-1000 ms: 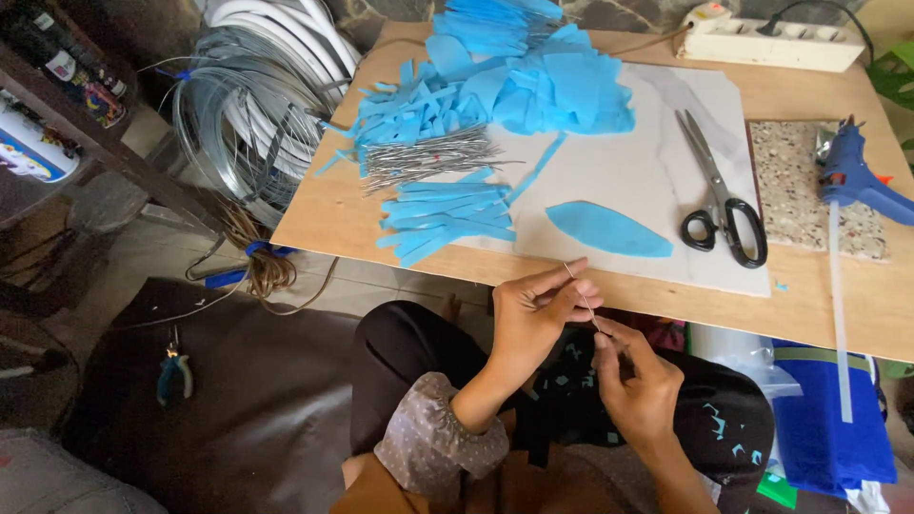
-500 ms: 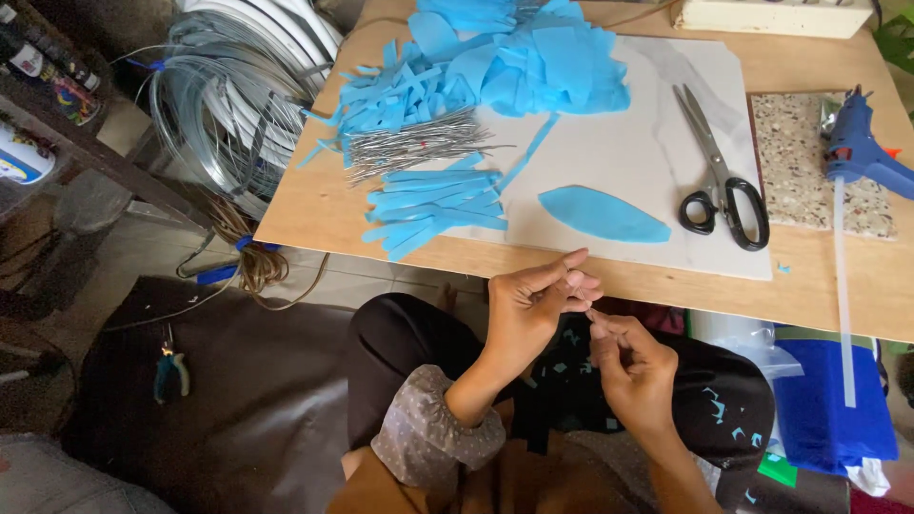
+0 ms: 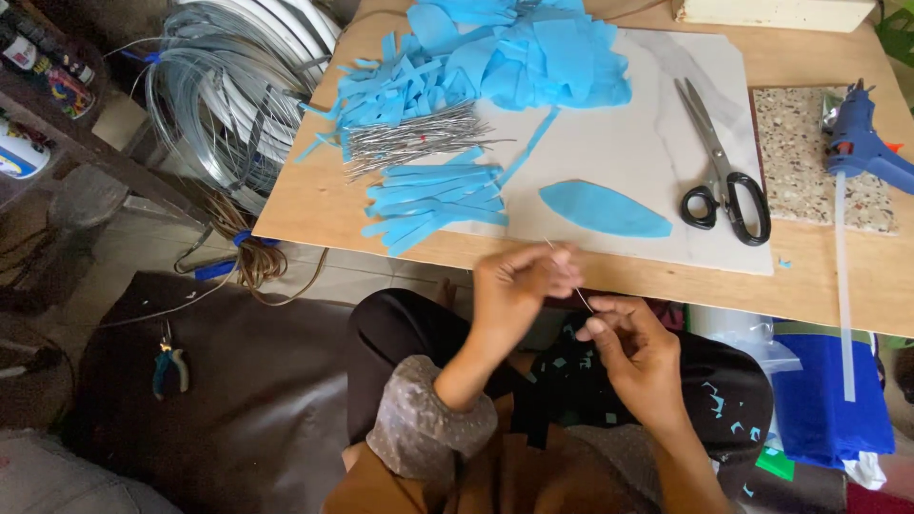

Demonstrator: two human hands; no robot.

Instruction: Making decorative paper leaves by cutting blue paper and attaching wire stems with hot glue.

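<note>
My left hand [image 3: 519, 286] and my right hand [image 3: 633, 357] are held close together over my lap, just below the front edge of the wooden table [image 3: 314, 205]. Both pinch a thin, short metal wire [image 3: 571, 281] that runs between their fingertips. On the white board [image 3: 628, 152] beyond them lie a blue leaf-shaped cutout [image 3: 605, 209], a stack of blue strips [image 3: 433, 195], a bundle of cut wires [image 3: 409, 143] and a heap of blue sheet scraps [image 3: 514, 52].
Black-handled scissors [image 3: 724, 186] lie on the board's right side. A blue glue gun [image 3: 862, 138] rests on a speckled tile [image 3: 809, 162], with a glue stick [image 3: 843, 286] beside it. Coiled wire [image 3: 224, 86] sits to the left. Pliers [image 3: 169, 366] lie on the floor.
Both hands have stayed together on the thin wire, shifting only slightly. The camera has tipped so the table fills more of the view.
</note>
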